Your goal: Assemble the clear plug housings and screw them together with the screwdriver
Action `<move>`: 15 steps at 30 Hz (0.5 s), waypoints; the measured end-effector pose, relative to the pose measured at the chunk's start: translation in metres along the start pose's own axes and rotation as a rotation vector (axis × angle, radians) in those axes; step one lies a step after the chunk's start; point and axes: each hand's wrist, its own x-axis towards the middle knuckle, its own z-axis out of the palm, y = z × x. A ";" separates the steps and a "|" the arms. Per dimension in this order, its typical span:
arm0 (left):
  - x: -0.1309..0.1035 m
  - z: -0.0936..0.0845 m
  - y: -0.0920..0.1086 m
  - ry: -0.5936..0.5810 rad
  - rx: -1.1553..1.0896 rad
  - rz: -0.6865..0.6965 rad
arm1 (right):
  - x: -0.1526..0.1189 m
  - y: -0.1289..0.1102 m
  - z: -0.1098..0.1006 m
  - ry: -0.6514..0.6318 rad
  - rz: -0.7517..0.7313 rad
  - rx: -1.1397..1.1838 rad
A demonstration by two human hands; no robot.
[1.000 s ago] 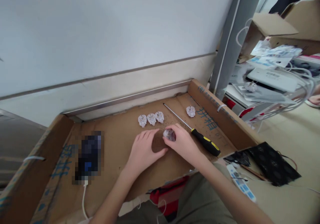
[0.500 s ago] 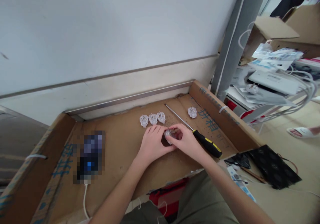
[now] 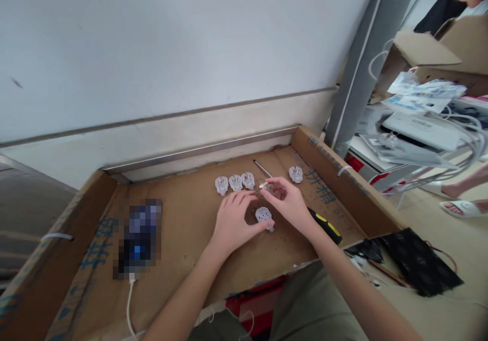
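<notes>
From my remote view, my left hand [image 3: 233, 220] curves open, its thumb at the white plug housing [image 3: 263, 216] between both hands. My right hand [image 3: 264, 184] pinches a small pale piece. Cardboard tray floor [image 3: 186, 234] stretches leftward; the screwdriver [image 3: 328, 227] crowds my right forearm.

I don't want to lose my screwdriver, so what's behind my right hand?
Behind your right hand runs the screwdriver: one end of its shaft and part of its handle show, but the stretch between is covered.
</notes>
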 end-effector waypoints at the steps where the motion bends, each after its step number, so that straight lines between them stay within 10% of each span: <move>1: 0.001 -0.002 -0.002 0.061 -0.002 -0.031 | 0.001 0.000 0.002 0.004 -0.019 -0.008; 15: 0.003 0.004 -0.002 0.160 -0.048 -0.021 | -0.016 -0.007 0.010 0.072 -0.179 -0.065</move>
